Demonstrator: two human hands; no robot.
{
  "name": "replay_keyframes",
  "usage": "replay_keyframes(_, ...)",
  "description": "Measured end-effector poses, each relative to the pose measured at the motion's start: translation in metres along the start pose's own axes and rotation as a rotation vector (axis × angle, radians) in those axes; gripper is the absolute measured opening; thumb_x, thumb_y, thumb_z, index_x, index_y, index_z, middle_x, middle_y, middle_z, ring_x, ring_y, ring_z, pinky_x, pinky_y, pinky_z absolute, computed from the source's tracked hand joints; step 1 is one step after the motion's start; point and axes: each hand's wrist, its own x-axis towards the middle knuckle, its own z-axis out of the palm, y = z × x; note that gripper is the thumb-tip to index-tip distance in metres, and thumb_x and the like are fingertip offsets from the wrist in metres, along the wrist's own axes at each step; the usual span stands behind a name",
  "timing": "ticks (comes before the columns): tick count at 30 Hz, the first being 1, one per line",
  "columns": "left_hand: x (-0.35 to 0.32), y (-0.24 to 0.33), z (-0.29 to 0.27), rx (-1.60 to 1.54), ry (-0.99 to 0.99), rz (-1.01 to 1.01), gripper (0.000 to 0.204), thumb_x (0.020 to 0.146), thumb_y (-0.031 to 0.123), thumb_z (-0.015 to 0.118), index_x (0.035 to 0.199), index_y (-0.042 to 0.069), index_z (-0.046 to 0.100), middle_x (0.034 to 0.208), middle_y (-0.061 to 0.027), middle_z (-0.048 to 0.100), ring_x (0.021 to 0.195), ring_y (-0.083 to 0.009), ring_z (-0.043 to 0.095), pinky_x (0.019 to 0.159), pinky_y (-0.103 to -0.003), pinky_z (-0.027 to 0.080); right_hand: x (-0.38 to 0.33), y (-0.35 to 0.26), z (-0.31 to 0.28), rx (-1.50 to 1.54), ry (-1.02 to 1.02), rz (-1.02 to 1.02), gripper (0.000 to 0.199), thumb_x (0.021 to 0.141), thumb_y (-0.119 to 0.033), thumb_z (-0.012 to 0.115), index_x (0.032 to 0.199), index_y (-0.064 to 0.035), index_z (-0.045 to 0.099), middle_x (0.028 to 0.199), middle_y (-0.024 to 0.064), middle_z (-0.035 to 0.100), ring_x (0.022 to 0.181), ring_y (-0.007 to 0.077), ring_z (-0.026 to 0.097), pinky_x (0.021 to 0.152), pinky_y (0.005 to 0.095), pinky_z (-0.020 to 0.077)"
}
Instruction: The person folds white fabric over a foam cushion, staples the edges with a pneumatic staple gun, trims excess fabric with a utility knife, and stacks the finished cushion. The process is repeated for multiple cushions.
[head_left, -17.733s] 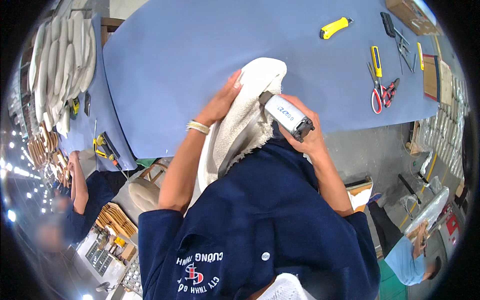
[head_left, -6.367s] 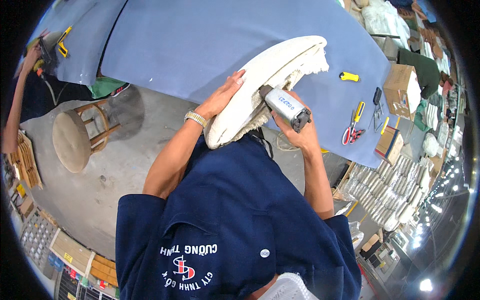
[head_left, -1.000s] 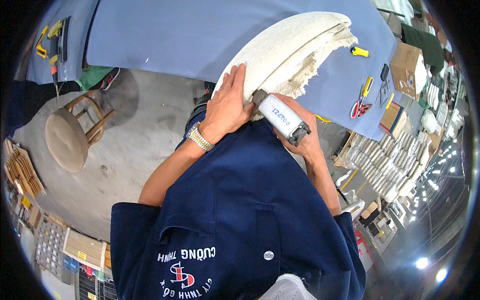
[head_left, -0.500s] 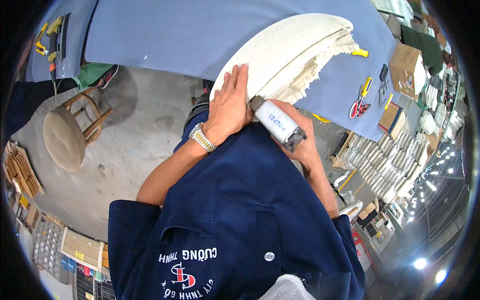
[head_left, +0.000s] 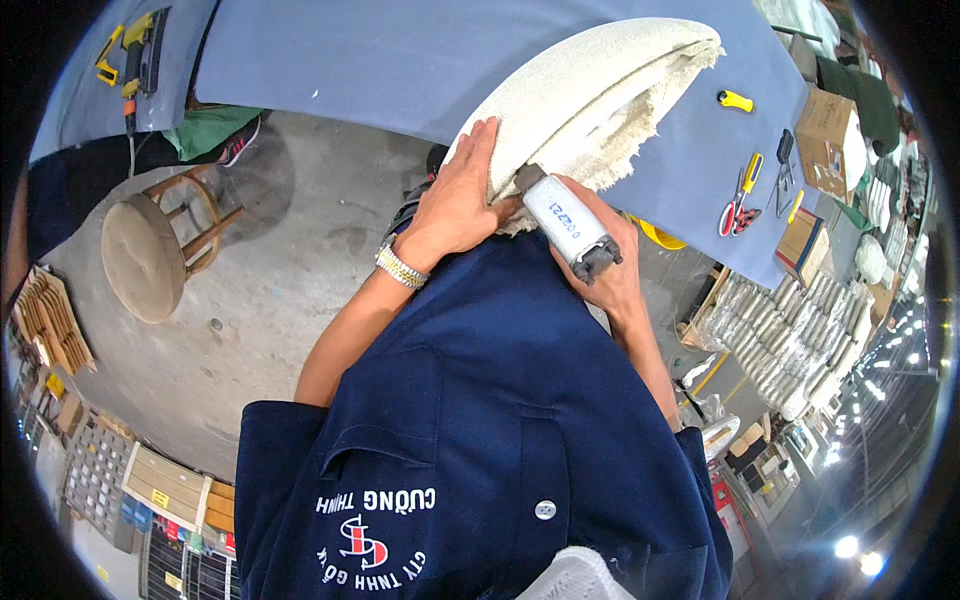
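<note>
A cream upholstered seat cushion (head_left: 575, 85) stands tilted at the table's near edge, its underside with frayed fabric edges facing right. My left hand (head_left: 465, 200) grips its near-left end, fingers stretched along the covered side and thumb at the fabric edge. In my right hand (head_left: 607, 235) is a grey staple gun (head_left: 562, 222) with a dark nose and a black rear end. Its nose meets the frayed fabric beside my left thumb; the exact contact point is hidden. My right fingers wrap round the handle, mostly out of sight beneath the body.
The blue-covered table (head_left: 330, 60) carries a yellow-handled tool (head_left: 735, 101), red-handled scissors (head_left: 737, 215) and a cardboard box (head_left: 828, 140) on the right. Another staple gun (head_left: 140, 55) lies far left. A round stool (head_left: 143, 258) stands on the floor; a person's leg (head_left: 90, 190) is nearby.
The cushion has tilted slightly, showing more of its frayed underside. Both hands and the staple gun have shifted a little, with the whole view moving as well.
</note>
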Motion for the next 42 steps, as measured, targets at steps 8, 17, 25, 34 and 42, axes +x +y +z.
replay_keyframes(8, -0.005, 0.003, 0.007, 0.072, 0.004, 0.009, 0.101, 0.085, 0.018, 0.074, 0.162, -0.002, 0.013, 0.166, -0.0325, 0.020, 0.154, -0.0484, 0.020, 0.123, -0.059, 0.026, -0.009, 0.000, -0.002, 0.070, -0.042, 0.015, 0.052, 0.079, -0.010, 0.077, 0.129, -0.0022, 0.067, 0.125, 0.0200, 0.071, 0.115, 0.0342, 0.071, 0.096, 0.0369, 0.0548)
replay_keyframes(17, -0.003, -0.003, 0.020, 0.038, 0.119, 0.049, 0.103, 0.081, 0.017, 0.079, 0.162, 0.001, 0.016, 0.166, -0.0319, 0.021, 0.153, -0.0498, 0.023, 0.121, -0.060, 0.028, -0.007, 0.005, 0.004, 0.054, 0.005, -0.024, 0.054, 0.076, -0.006, 0.077, 0.129, -0.0032, 0.066, 0.124, 0.0195, 0.071, 0.115, 0.0350, 0.070, 0.097, 0.0382, 0.0541)
replay_keyframes(25, -0.023, -0.006, 0.018, 0.055, 0.187, 0.135, 0.095, 0.086, 0.013, 0.076, 0.162, 0.002, 0.021, 0.165, -0.0300, 0.026, 0.153, -0.0456, 0.025, 0.125, -0.048, 0.026, -0.016, 0.001, 0.018, 0.069, 0.099, -0.076, 0.054, 0.077, -0.011, 0.077, 0.129, -0.0011, 0.066, 0.120, 0.0208, 0.072, 0.110, 0.0362, 0.071, 0.094, 0.0394, 0.0549)
replay_keyframes(34, -0.023, -0.004, 0.019, 0.076, 0.176, 0.120, 0.093, 0.085, 0.008, 0.072, 0.162, 0.002, 0.021, 0.165, -0.0302, 0.026, 0.153, -0.0466, 0.024, 0.125, -0.049, 0.026, -0.020, 0.013, 0.016, 0.108, 0.017, -0.098, 0.053, 0.079, -0.012, 0.075, 0.131, -0.0011, 0.067, 0.121, 0.0204, 0.072, 0.110, 0.0347, 0.072, 0.094, 0.0376, 0.0550)
replay_keyframes(42, -0.018, -0.010, 0.029, 0.052, 0.268, 0.165, 0.097, 0.079, -0.003, 0.071, 0.162, 0.001, 0.019, 0.163, -0.0300, 0.029, 0.152, -0.0488, 0.026, 0.124, -0.052, 0.028, -0.005, -0.003, 0.013, 0.128, -0.083, 0.072, 0.052, 0.081, -0.014, 0.075, 0.131, -0.0039, 0.066, 0.125, 0.0183, 0.071, 0.116, 0.0338, 0.070, 0.098, 0.0372, 0.0532)
